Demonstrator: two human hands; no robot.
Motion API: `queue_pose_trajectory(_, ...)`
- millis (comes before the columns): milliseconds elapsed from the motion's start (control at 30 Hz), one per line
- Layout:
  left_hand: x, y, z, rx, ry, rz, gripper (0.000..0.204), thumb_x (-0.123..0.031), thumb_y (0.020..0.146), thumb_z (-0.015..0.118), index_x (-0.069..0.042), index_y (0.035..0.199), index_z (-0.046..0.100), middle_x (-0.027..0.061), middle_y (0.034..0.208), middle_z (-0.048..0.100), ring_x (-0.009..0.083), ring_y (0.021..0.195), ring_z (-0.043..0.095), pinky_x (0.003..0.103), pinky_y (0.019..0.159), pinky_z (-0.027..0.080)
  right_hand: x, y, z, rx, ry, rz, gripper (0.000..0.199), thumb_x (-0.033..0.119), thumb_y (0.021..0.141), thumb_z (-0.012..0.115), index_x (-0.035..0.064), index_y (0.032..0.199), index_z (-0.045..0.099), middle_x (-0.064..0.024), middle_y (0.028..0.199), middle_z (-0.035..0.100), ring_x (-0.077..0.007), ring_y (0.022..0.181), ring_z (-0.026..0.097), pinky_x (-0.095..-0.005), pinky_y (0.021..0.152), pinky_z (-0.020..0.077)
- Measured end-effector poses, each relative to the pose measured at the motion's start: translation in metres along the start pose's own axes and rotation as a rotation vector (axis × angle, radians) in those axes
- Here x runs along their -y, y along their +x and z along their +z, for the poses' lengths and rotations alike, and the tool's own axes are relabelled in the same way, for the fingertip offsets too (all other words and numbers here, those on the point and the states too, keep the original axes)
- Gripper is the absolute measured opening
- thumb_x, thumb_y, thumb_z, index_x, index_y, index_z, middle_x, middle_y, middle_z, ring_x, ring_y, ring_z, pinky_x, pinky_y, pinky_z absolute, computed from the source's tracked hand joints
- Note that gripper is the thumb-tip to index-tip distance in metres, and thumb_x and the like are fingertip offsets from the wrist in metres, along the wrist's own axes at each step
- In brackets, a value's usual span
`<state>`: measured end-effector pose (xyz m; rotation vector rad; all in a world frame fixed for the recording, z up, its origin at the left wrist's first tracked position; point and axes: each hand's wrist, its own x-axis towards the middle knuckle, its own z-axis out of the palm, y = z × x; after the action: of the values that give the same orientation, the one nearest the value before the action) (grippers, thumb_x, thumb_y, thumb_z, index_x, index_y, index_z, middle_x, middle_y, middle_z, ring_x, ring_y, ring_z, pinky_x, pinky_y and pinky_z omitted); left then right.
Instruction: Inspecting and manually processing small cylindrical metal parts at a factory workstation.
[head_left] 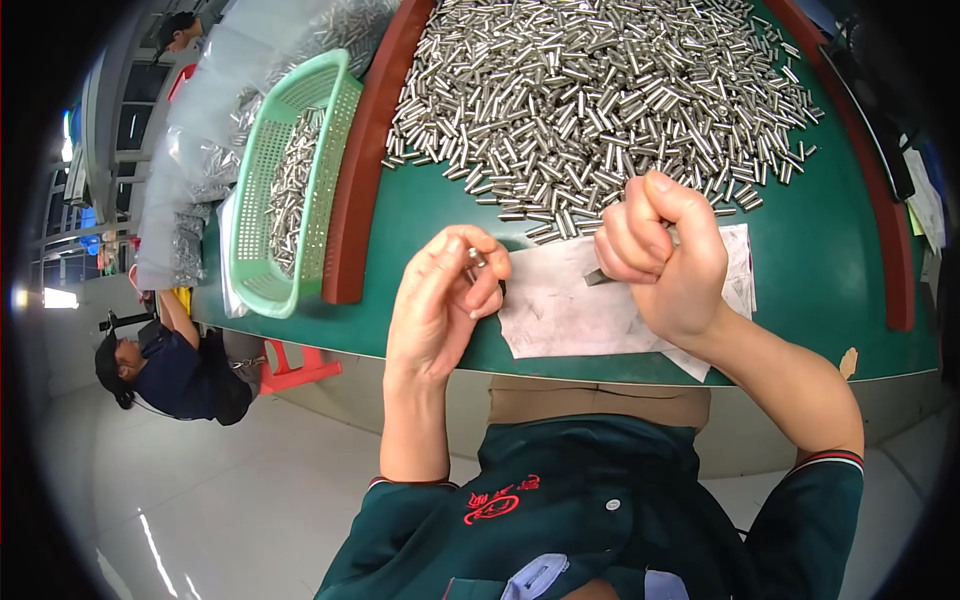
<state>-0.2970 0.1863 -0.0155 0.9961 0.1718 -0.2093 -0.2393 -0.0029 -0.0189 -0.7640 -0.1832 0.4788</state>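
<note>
A large heap of short metal pins [600, 100] covers the far half of the green tabletop [420, 215]. My left hand [440, 290] is raised near the table's front edge, its fingers curled around a small metal pin [475, 257] that shows between thumb and fingertips. To its right, my right hand [660, 250] is closed in a fist above a stained pale cloth [555, 310]. A short dark grey end [596, 277] shows under the fist's fingers; the rest of it is hidden, so its kind is unclear.
Red-brown wooden rails [355, 180] border the heap on both sides. Beyond the left one stand a green plastic basket [325, 190] of pins and clear bags [185, 180] of pins. A person [170, 370] sits at the left near a red stool [300, 366].
</note>
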Motion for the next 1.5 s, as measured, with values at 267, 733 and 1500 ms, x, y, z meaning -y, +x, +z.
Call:
queue_pose_trajectory(267, 0.004, 0.031, 0.021, -0.301, 1.255, 0.416, 0.017, -0.005, 0.067, 0.069, 0.0, 0.076, 0.055, -0.002, 0.05, 0.033, 0.0063, 0.046, 0.029, 0.022, 0.041, 0.025, 0.001, -0.001, -0.001, -0.001, -0.02, 0.0, 0.039, 0.024, 0.087, 0.029, 0.0133, 0.05, 0.025, 0.0026, 0.042, 0.023, -0.0084, 0.039, 0.018, -0.0239, 0.041, 0.0182)
queue_pose_trajectory(733, 0.002, 0.023, 0.002, -0.021, 0.105, 0.0, 0.004, -0.005, 0.082, 0.053, -0.003, 0.079, 0.051, 0.0106, 0.071, 0.058, 0.0006, 0.043, 0.028, 0.015, 0.04, 0.022, 0.001, -0.002, 0.0, 0.009, -0.013, -0.04, 0.038, 0.022, 0.087, 0.03, 0.0123, 0.051, 0.026, 0.0022, 0.042, 0.023, -0.0079, 0.038, 0.018, -0.0231, 0.039, 0.0177)
queue_pose_trajectory(1500, 0.001, 0.019, 0.0, 0.063, 0.071, -0.042, 0.02, -0.014, 0.086, 0.048, 0.002, 0.097, 0.055, 0.0086, 0.078, 0.058, 0.0053, 0.055, 0.037, 0.019, 0.048, 0.029, 0.0, -0.002, 0.0, 0.003, 0.009, -0.028, 0.04, 0.023, 0.087, 0.031, 0.0113, 0.05, 0.026, 0.0017, 0.041, 0.024, -0.0079, 0.038, 0.019, -0.0234, 0.039, 0.0181)
